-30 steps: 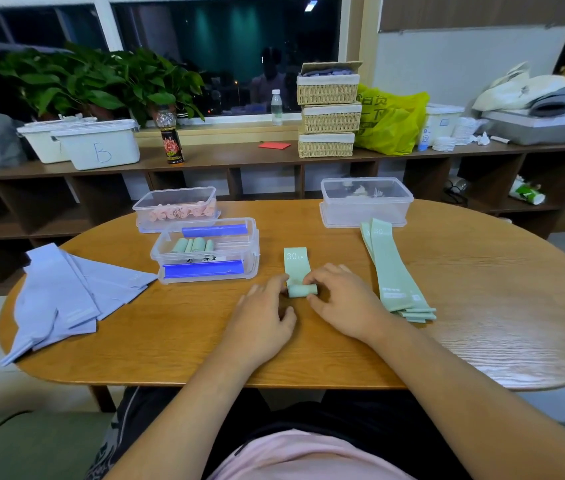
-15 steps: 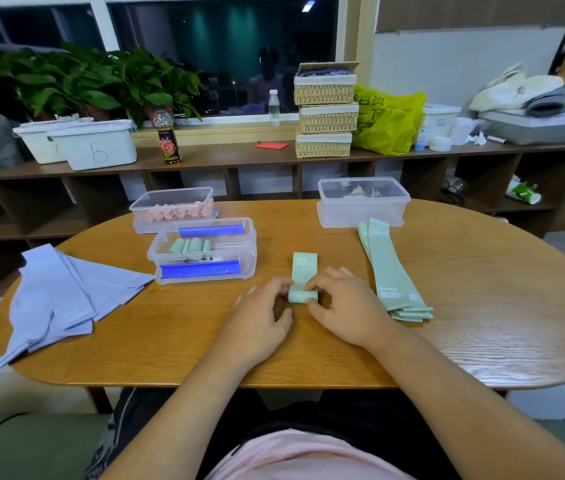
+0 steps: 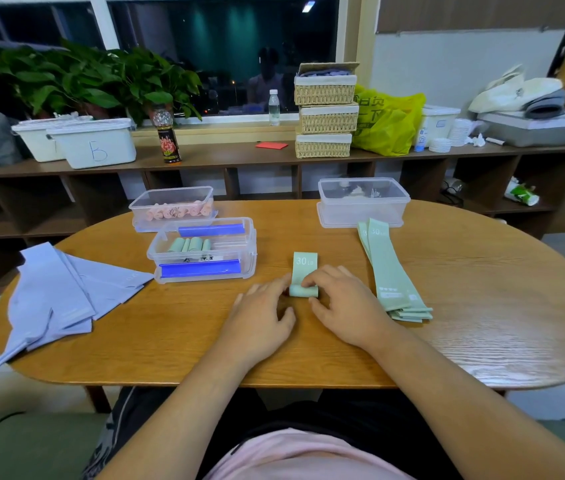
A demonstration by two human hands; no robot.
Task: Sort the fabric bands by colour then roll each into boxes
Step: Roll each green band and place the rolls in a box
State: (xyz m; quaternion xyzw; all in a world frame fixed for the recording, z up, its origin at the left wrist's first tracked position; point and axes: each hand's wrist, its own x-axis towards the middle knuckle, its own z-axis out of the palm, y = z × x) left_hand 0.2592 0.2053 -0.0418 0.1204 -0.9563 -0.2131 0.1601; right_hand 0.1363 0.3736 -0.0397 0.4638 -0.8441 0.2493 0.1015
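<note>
Seen from the head camera, the green band (image 3: pixel 304 268) lies on the wooden table (image 3: pixel 481 323) straight ahead of the person, with its near end wound into a small roll and its far end, marked 30 LB, lying flat. The right hand (image 3: pixel 339 303) is curled over the roll's top and right end, gripping it. The left hand (image 3: pixel 260 317) meets the roll's left end with bent fingers, but the fingertips hide the contact, so I cannot tell whether it pinches or only steadies. The likeliest trouble is a skewed or slack roll: uneven pressure from the two hands would push the layers out to one side, and springy fabric may unwind once let go. A fat roll might not fit beside the green rolls (image 3: pixel 189 244) in the clip-lid box (image 3: pixel 251 252) just to the left. A stray wrist could also nudge the stack of green bands (image 3: pixel 391 278) near the right hand, spoiling the sort.
</note>
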